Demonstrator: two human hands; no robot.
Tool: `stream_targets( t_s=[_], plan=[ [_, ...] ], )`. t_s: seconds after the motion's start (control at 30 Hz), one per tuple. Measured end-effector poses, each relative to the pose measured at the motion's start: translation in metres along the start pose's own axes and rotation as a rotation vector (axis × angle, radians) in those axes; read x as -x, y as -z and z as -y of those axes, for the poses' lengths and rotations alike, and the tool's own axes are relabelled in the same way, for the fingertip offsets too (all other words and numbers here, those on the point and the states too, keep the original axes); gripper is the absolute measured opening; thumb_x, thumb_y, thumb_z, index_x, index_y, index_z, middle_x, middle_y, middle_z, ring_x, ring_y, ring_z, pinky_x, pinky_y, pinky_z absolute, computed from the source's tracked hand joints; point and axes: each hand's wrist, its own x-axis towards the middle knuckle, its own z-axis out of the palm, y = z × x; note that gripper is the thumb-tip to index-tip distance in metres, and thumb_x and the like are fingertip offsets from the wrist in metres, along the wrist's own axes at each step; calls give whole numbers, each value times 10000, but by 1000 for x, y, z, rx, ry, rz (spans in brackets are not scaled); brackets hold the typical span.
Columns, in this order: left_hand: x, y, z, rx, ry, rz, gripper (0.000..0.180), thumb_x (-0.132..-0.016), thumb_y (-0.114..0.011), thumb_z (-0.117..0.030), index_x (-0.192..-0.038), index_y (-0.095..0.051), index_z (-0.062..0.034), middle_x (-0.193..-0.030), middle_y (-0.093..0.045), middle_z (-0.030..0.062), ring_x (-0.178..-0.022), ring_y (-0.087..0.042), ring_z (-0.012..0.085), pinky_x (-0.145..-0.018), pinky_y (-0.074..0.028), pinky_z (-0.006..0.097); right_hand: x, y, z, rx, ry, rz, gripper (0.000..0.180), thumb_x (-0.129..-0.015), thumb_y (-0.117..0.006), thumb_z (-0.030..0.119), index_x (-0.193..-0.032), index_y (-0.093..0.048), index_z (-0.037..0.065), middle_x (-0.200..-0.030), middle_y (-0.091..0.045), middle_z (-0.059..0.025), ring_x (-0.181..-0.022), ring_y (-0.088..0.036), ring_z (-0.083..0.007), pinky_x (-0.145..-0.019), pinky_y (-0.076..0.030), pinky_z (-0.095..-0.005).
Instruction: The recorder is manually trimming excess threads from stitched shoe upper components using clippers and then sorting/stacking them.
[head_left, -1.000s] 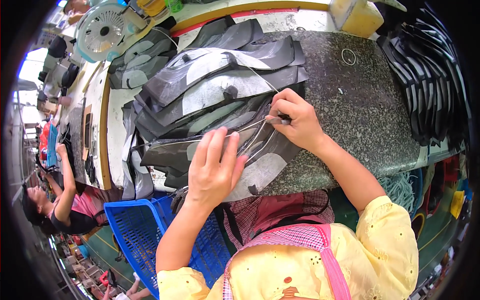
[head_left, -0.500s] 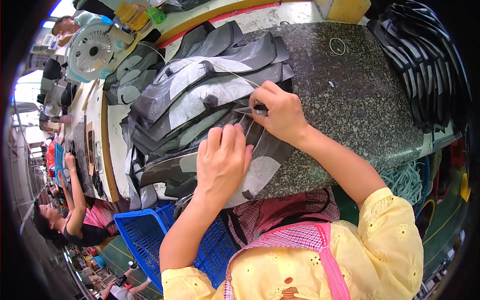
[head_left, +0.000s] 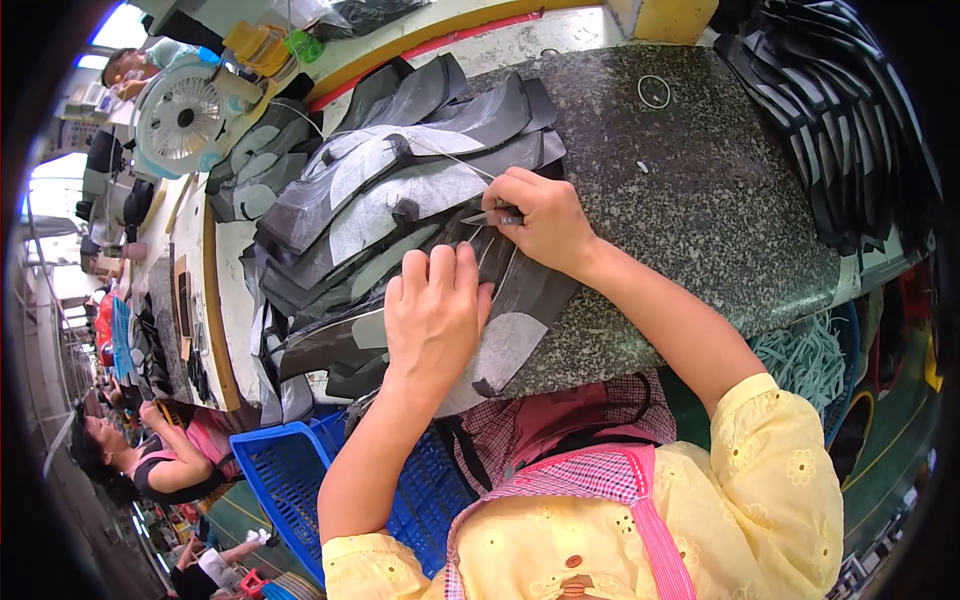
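Note:
My right hand (head_left: pixel 545 222) is closed around small thread snips (head_left: pixel 482 217), whose pointed metal blades stick out to the left over the work. A thin pale cord (head_left: pixel 452 157) leads from that hand up across the pile. Below the blades lies a curved black piece (head_left: pixel 512 345) with a light grey patch at its near end and thin pale lines along it. My left hand (head_left: pixel 433 325) presses on this piece, fingers bent and close together, the thumb beside them. A heap of similar black pieces with whitish patches (head_left: pixel 380 190) overlaps behind both hands.
The speckled stone worktop (head_left: pixel 690 230) bears a white ring (head_left: pixel 654 92). More black pieces (head_left: pixel 830 130) are stacked at far right. A blue basket (head_left: pixel 275 470) stands below left, a bin of pale strips (head_left: pixel 805 365) below right. A fan (head_left: pixel 183 115) and co-workers are at left.
My hands stay nearly in place over the black piece, with the right wrist slightly turned. At left, a co-worker has lowered the raised arms. The whole view has shifted slightly.

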Motion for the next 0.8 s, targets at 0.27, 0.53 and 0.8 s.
stream_targets(
  t_s=[0.27,0.53,0.8],
  plan=[
    [-11,-3,-1,0,16,21,381,-709,-673,-286,-1018,-601,-75,-857,-479,64,-805,-479,232,-587,-414,333,-9,-16,-5,162,153,-81,182,-642,-644,-25,-764,-544,66,-697,-543,-67,-610,-584,-251,-535,-472,-337],
    [7,5,9,87,70,-110,506,-666,-702,-384,-1046,-582,-73,-906,-484,58,-841,-475,225,-628,-410,329,5,34,22,-222,-271,-200,248,-689,-670,136,-879,-519,86,-734,-559,-55,-634,-586,-252,-550,-453,-359],
    [10,15,-7,27,184,24,679,-607,-747,-430,-1098,-541,-8,-998,-481,82,-943,-457,246,-774,-371,360,25,51,25,252,-418,282,309,-727,-688,242,-950,-539,89,-887,-601,-62,-810,-621,-262,-684,-479,-387]
  ],
)
